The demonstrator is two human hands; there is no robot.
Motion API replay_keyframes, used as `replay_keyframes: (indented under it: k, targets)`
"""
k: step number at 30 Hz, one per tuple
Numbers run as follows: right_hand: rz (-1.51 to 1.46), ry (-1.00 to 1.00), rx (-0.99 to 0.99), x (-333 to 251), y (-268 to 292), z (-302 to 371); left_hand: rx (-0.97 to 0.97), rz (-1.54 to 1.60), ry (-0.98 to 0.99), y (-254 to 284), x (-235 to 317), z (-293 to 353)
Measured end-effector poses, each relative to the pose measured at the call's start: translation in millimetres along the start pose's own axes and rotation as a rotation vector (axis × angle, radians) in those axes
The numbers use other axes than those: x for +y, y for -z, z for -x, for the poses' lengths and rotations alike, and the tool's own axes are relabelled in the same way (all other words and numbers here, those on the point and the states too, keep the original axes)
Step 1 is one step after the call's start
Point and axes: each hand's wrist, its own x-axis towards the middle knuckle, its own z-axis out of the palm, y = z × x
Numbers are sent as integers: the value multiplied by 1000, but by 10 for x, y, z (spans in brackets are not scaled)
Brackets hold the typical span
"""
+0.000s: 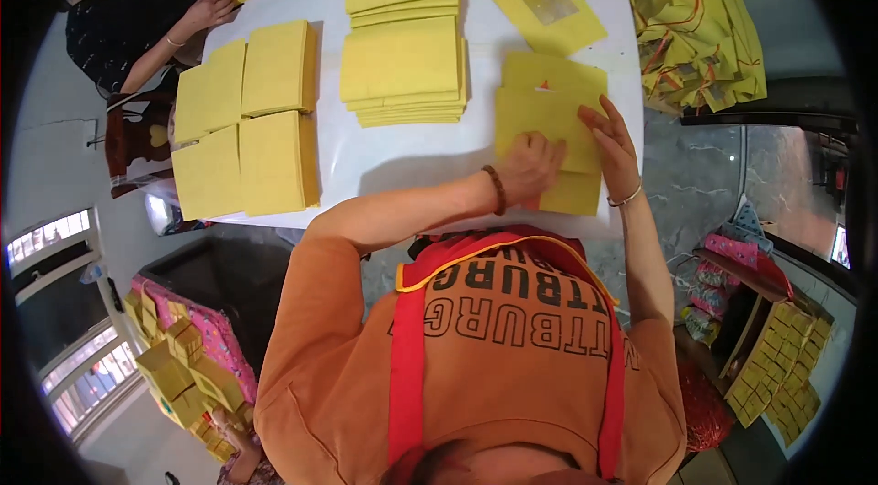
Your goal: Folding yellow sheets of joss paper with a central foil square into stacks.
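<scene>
Pressing flat yellow paper sheet [549, 114], your left hand [530, 165] fisted, right hand [611, 142] open; folded yellow stacks [402, 69] done, loose pile [695, 27] left.

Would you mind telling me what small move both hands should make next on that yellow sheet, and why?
Probably slide the left hand along the yellow sheet to press it flat, while the right hand pins its edge. Both hands already rest on it, and it lies skewed over the sheet beneath.
</scene>
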Motion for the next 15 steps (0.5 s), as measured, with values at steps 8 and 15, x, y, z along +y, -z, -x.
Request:
replay_keyframes:
  k: [8, 15]
  targets:
    - [-54, 270, 450, -333, 166, 105, 424, 207, 116, 926, -844, 24]
    - [163, 130, 369, -129, 65, 157, 140, -86, 359, 550, -1723, 883]
